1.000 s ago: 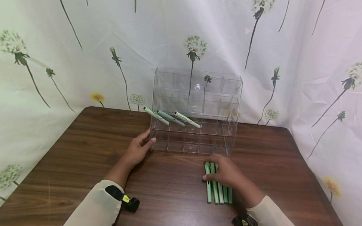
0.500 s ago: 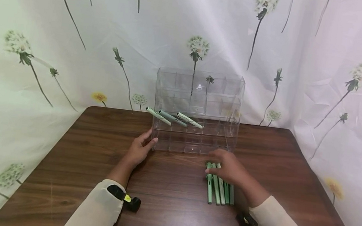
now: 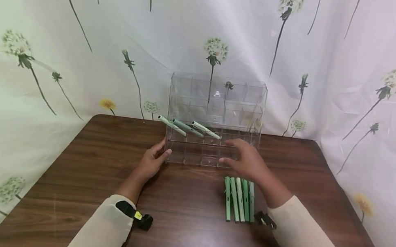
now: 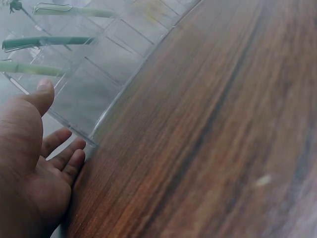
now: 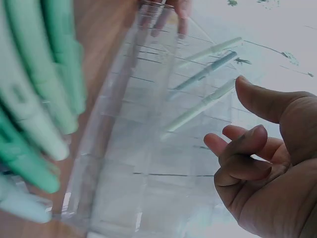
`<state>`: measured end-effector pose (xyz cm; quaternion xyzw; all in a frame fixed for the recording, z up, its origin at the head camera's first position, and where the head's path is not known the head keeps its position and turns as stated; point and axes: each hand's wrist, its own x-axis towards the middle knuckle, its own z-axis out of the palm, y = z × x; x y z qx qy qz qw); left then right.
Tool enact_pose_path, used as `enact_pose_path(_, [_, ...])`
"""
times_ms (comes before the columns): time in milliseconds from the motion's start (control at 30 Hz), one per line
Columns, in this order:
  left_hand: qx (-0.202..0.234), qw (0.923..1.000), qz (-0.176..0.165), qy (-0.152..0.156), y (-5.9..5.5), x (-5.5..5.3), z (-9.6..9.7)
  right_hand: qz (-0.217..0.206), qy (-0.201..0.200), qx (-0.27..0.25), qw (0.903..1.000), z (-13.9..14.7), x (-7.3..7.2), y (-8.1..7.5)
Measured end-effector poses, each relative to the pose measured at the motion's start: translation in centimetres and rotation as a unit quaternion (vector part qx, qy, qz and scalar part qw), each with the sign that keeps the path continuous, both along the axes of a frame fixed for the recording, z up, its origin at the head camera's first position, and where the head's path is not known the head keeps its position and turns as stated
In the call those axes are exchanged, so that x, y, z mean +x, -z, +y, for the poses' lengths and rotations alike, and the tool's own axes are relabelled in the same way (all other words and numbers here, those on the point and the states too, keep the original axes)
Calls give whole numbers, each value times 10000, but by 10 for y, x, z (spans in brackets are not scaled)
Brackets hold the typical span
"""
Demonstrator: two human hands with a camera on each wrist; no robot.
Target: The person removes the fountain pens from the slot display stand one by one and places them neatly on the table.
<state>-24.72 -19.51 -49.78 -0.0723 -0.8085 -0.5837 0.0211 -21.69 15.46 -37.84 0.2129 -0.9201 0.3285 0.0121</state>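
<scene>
A clear acrylic tiered organizer (image 3: pixel 210 154) stands toward the back of the table. Three capped pens lean in one of its lower tiers: a pale green pen (image 3: pixel 176 128), a grey-green pen (image 3: pixel 193 130) and a whitish pen (image 3: pixel 206 130). My left hand (image 3: pixel 151 163) rests against the organizer's left side, fingers relaxed and thumb by the front edge. My right hand (image 3: pixel 249 160) holds nothing; its thumb and fingers are spread apart in front of the organizer's right half. Below it, several green pens (image 3: pixel 238 200) lie side by side on the table.
The brown wood-grain table (image 3: pixel 104 161) reaches back to a pale curtain (image 3: pixel 150 31) printed with dandelions. A strapped wrist camera (image 3: pixel 143 220) sits on the left sleeve, and another wrist camera (image 3: pixel 265 220) on the right one.
My right hand has lifted off the row of green pens and moved forward to the organizer's front, uncovering the pens. My left hand stays at the organizer's side.
</scene>
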Motion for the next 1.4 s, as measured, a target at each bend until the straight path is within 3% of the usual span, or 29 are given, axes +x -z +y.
enact_pose_path(367, [12, 10000, 51, -1, -3, 4, -4, 17, 82, -438, 9990, -29, -26, -20])
enact_pose_path(867, [31, 10000, -63, -20, -1, 4, -5, -452, 27, -975, 9942, -46, -50, -19])
enact_pose_path(1200, [-1, 9999, -91, -57, -1, 4, -3, -592, 186, -852, 9944, -62, -61, -20])
enact_pose_path(1400, [2, 10000, -49, -2, 0, 1, -1, -786, 267, -969, 9918, -66, -64, -12])
